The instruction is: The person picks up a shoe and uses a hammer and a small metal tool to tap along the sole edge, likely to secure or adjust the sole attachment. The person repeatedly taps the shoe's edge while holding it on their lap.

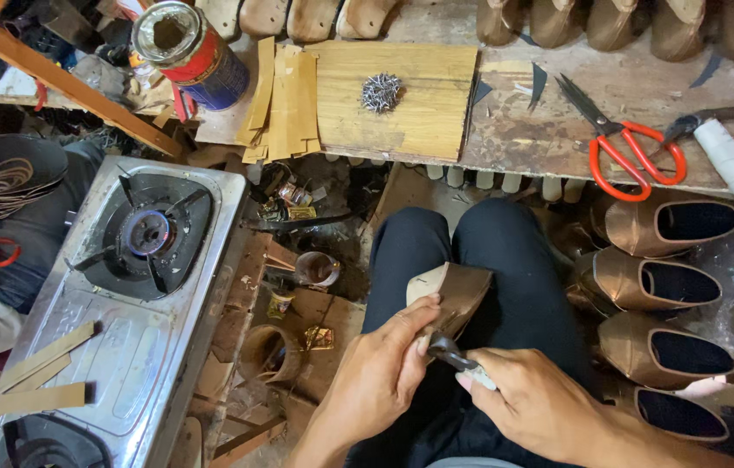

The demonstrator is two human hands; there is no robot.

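My left hand [384, 368] grips the shoe [452, 295] on my lap, right hand [527, 399] closed on a tool [454, 354] at its edge. A slip could nick my left thumb, I reckon, and that lit stove [149, 232] burns close by.

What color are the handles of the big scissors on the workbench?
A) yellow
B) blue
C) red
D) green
C: the scissors lying on the workbench have bright red handle loops with dark blades.
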